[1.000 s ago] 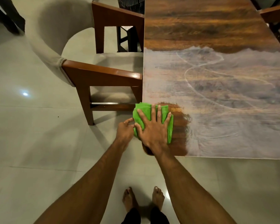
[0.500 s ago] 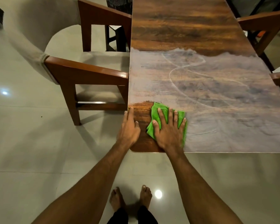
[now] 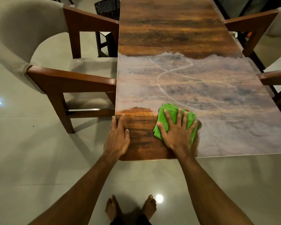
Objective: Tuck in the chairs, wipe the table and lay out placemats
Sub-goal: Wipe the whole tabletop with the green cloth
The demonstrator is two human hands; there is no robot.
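A pale tiled floor (image 3: 39, 159) surrounds the long wooden table (image 3: 169, 30), and we stand barefoot at its near short end. A grey, hazy film (image 3: 209, 95) covers the near half of the top, crossed by a thin looping streak, while the far half shows dark, glossy grain.

Our right hand (image 3: 177, 135) lies flat on the folded green cloth (image 3: 167, 111) with its fingers straight and spread. We judge this is to press the whole pad down evenly rather than bunch it. The cloth sits on the tabletop at the boundary between a clean patch (image 3: 139, 127) by the near left corner and the film to its right, which suggests the wipe is working from that corner towards the right.

Our left hand (image 3: 116, 140) rests open on the corner with its fingers straight and together, holding nothing. It probably props us up as we lean over the table.

The left chair (image 3: 68, 78) has its wooden arm ends up against the long edge. The right chair (image 3: 272, 77) sits likewise on the opposite side, so both look tucked in. That leaves both long edges within reach of the cloth.

Most of the film remains, so the wiping looks to be in its early part. No placemats are in view.
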